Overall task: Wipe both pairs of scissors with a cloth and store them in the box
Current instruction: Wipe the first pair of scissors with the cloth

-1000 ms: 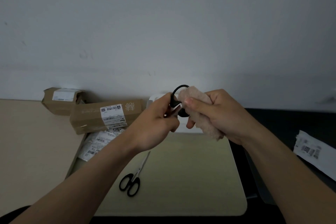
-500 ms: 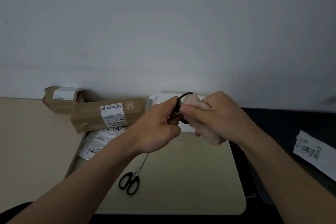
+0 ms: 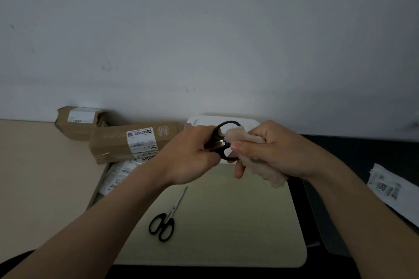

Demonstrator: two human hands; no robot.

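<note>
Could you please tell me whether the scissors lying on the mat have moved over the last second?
No. The loose scissors keep the same spot and angle against the mat and its left edge.

This is a plain desk set against a wall, in an office or a home workroom where post is handled; which of the two cannot be told. A bare white wall (image 3: 204, 29) with a few scuff marks closes the far side. A beige tabletop (image 3: 34, 176) fills the left and a black surface (image 3: 362, 149) the right. At the far left a long cardboard parcel (image 3: 113, 142) and a smaller cardboard parcel (image 3: 68, 129), both with printed shipping labels, sit by the wall. Barcoded white mailers (image 3: 118, 174) lie just nearer. Another barcoded mailer (image 3: 390, 190) lies on the right. A pale desk mat (image 3: 238, 222) covers the near middle, with black-handled scissors (image 3: 164, 222) on it.
</note>
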